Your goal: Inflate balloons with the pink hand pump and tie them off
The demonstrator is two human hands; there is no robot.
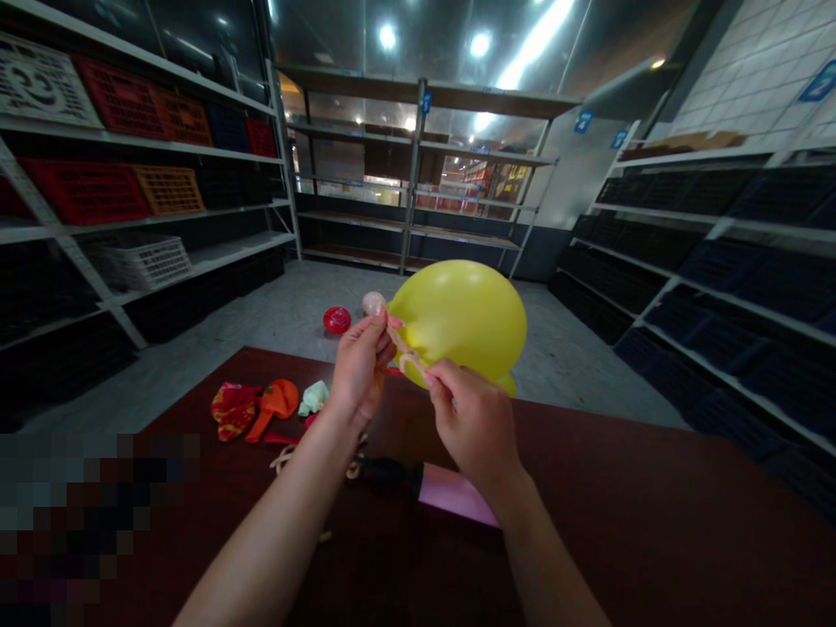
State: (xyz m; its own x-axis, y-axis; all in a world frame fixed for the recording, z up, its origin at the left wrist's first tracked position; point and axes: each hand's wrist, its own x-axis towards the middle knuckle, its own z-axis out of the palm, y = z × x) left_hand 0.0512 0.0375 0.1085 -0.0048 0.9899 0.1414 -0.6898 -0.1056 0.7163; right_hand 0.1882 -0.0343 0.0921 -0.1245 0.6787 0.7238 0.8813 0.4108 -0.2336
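Note:
An inflated yellow balloon [463, 318] is in front of me, over the table's far edge. My left hand [359, 370] is closed in a pinch at its left end, where the neck seems to be; the fingers hide the neck itself. From those fingers a pale, twisted string [410, 355] runs down and right across the balloon. My right hand [476, 422] pinches the string's other end between thumb and fingers. Below my hands lies a pump with a pink barrel [454, 495], partly covered by my right wrist.
On the dark red table [607, 505] lie a patterned red balloon [235, 411], an orange balloon [278, 402], a mint balloon [314, 397] and pale string loops [282, 459]. A red balloon [337, 320] and a whitish balloon [374, 303] lie beyond it. Shelves with crates [153, 261] surround the room.

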